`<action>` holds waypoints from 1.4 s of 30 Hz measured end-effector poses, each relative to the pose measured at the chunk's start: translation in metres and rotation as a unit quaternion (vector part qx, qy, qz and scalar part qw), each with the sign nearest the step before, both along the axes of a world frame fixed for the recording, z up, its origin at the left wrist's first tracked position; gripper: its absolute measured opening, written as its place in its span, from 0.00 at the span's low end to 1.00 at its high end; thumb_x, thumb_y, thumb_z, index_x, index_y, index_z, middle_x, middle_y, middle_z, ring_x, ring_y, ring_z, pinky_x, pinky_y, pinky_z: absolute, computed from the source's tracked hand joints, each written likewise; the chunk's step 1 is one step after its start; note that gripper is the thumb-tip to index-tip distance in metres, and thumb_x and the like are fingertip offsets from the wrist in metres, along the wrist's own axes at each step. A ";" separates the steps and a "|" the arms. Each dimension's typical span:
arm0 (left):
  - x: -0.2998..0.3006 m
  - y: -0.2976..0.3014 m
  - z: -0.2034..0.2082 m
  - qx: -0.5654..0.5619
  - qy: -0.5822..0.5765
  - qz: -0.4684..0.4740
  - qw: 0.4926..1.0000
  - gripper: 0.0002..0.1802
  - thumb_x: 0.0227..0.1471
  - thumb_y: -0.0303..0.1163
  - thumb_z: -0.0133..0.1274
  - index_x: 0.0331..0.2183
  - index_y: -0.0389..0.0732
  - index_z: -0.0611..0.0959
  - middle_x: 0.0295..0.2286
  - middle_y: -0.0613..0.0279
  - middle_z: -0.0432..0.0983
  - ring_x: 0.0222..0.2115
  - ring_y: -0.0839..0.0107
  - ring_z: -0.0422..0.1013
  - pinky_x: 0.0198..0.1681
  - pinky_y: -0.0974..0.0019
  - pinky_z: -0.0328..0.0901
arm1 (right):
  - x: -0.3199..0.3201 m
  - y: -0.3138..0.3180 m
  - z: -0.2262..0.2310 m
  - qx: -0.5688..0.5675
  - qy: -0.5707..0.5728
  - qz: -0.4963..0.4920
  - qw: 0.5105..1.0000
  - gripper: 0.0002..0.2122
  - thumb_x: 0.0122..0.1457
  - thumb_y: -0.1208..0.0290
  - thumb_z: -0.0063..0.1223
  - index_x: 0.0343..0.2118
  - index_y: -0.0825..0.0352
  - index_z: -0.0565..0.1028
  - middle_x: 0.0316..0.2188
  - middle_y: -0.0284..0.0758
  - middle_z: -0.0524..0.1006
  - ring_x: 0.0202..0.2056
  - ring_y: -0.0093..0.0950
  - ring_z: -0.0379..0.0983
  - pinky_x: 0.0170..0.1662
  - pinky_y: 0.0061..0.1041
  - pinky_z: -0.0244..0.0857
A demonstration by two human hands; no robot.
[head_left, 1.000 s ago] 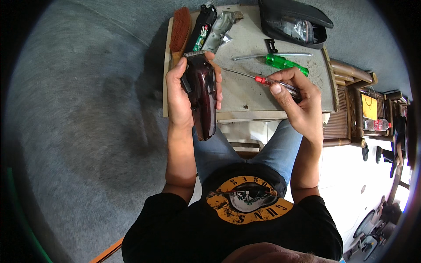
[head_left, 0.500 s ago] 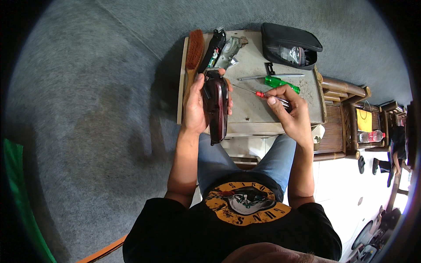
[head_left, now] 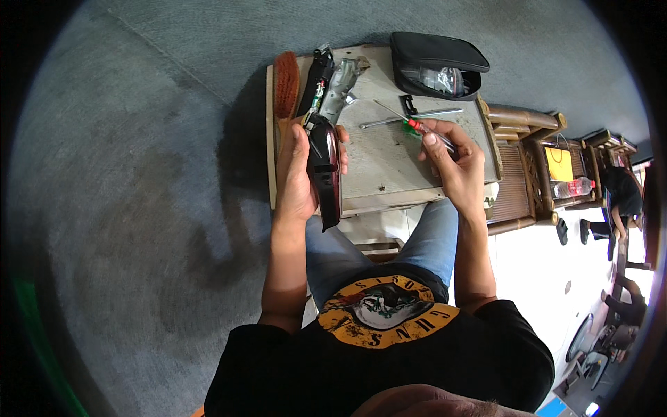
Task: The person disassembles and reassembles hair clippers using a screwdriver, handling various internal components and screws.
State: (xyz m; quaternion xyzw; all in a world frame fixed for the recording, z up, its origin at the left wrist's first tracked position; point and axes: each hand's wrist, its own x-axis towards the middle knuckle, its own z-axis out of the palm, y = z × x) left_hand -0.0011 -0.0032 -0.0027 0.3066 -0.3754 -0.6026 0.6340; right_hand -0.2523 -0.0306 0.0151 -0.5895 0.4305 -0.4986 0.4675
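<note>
My left hand (head_left: 294, 187) is wrapped around a dark red and black hair clipper (head_left: 328, 184), held upright over the table's near left part. Between the thumb and fingers of my right hand (head_left: 460, 167) is a small screwdriver (head_left: 415, 124) with a red collar. Its thin shaft points up and left, apart from the clipper. Beyond the clipper lies a second, opened hair clipper (head_left: 318, 82) with its circuit board exposed. A silver-grey clipper housing (head_left: 340, 90) rests beside it. My right hand partly covers a green-handled screwdriver (head_left: 408, 131).
A wooden brush (head_left: 286, 87) with reddish bristles lies along the table's left edge. Past my right hand are a metal rod (head_left: 445, 112) and a black plastic piece (head_left: 407, 104). An open black case (head_left: 439, 52) stands at the far right. Bamboo seating (head_left: 511, 181) adjoins the table's right side.
The clipper has turned in my left hand and shows a different side. The screwdriver's tip has swung upward and my right hand now hides more of the green handle. The whole view has shifted slightly.
</note>
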 end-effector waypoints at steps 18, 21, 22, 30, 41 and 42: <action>-0.001 0.000 0.000 0.000 0.037 -0.001 0.999 0.29 0.67 0.57 0.47 0.53 0.42 0.71 0.35 0.54 0.75 0.28 0.68 0.76 0.30 0.65 0.73 | -0.006 0.001 0.001 -0.004 -0.045 0.008 0.999 0.13 0.68 0.67 0.59 0.51 0.70 0.79 0.26 0.28 0.81 0.24 0.10 0.69 0.24 0.12 0.56; -0.003 0.002 0.005 0.002 0.015 -0.010 1.000 0.26 0.66 0.57 0.50 0.49 0.45 0.69 0.33 0.51 0.75 0.20 0.68 0.77 0.19 0.67 0.72 | -0.007 0.002 0.004 0.008 -0.039 0.035 0.999 0.14 0.68 0.68 0.60 0.51 0.71 0.78 0.24 0.28 0.80 0.25 0.10 0.70 0.27 0.12 0.57; -0.004 0.003 0.009 0.001 -0.001 -0.013 1.000 0.26 0.65 0.57 0.50 0.48 0.45 0.69 0.32 0.51 0.75 0.20 0.69 0.77 0.18 0.68 0.72 | -0.008 0.001 0.004 0.012 -0.035 0.051 0.998 0.14 0.67 0.68 0.60 0.51 0.71 0.78 0.24 0.28 0.81 0.26 0.10 0.71 0.27 0.12 0.58; -0.008 0.006 0.019 -0.002 -0.042 -0.062 0.997 0.25 0.68 0.51 0.47 0.52 0.39 0.71 0.29 0.52 0.75 0.19 0.71 0.74 0.19 0.67 0.72 | -0.010 0.000 0.000 0.008 -0.011 0.072 0.997 0.16 0.67 0.70 0.60 0.53 0.73 0.76 0.30 0.31 0.82 0.32 0.16 0.75 0.37 0.17 0.68; -0.021 0.013 0.035 0.057 -0.204 0.039 0.977 0.18 0.66 0.40 0.56 0.50 0.44 0.70 0.28 0.68 0.71 0.23 0.80 0.73 0.19 0.72 0.72 | -0.014 -0.001 0.001 0.047 -0.108 0.056 0.992 0.12 0.64 0.72 0.63 0.47 0.71 0.76 0.31 0.30 0.80 0.33 0.14 0.75 0.29 0.13 0.61; -0.022 0.014 0.036 0.049 -0.227 0.039 0.972 0.18 0.66 0.40 0.57 0.50 0.44 0.70 0.28 0.68 0.71 0.23 0.80 0.72 0.19 0.72 0.72 | -0.015 -0.001 0.001 0.047 -0.103 0.059 0.992 0.12 0.64 0.72 0.63 0.47 0.71 0.77 0.31 0.30 0.80 0.32 0.14 0.75 0.29 0.13 0.61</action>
